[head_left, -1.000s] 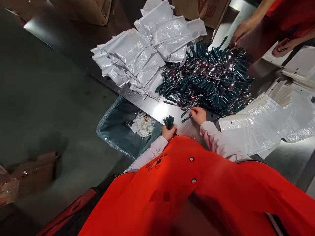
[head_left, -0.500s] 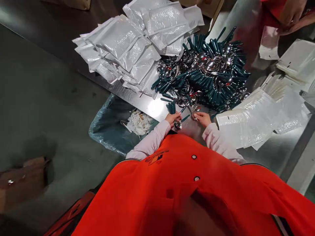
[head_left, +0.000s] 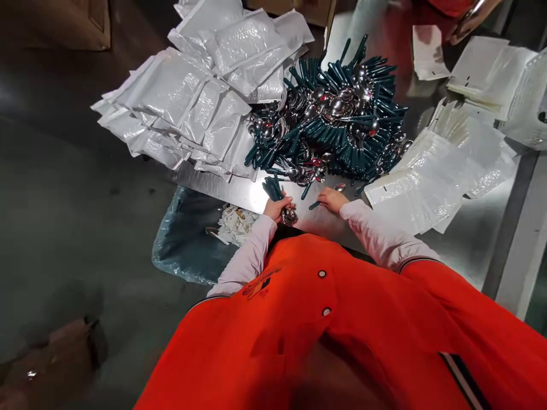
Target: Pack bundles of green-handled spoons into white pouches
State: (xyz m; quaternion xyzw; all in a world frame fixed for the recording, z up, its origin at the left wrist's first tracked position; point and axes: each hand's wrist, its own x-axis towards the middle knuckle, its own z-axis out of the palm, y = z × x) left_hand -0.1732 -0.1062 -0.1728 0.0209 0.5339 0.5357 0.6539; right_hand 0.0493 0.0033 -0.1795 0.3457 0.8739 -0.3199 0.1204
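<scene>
My left hand point(head_left: 278, 208) is closed around a bunch of spoons point(head_left: 272, 188), their dark green handles pointing up and away. The stacked metal bowls stick out at the near side of that hand. My right hand point(head_left: 334, 200) is low over the table, its fingers closed on a single spoon point(head_left: 314, 205) whose green handle shows at the left; a bowl shows just beyond the fingers. Behind both hands lies a large pile of green-handled spoons point(head_left: 342, 122), bowls and handles pointing various ways, some bowls with red marks.
White padded packets point(head_left: 175, 94) are heaped left of the pile. Flat white bubble envelopes point(head_left: 414, 188) lie fanned out at the right on the metal table point(head_left: 213, 181). Below the edge stands a lined bin point(head_left: 188, 239) with paper scraps. A co-worker's hand point(head_left: 470, 23) shows at upper right.
My left hand has turned, so the bowls of its spoons now show. My right hand has gone from the pile's edge to a single spoon on the table. The camera view has shifted.
</scene>
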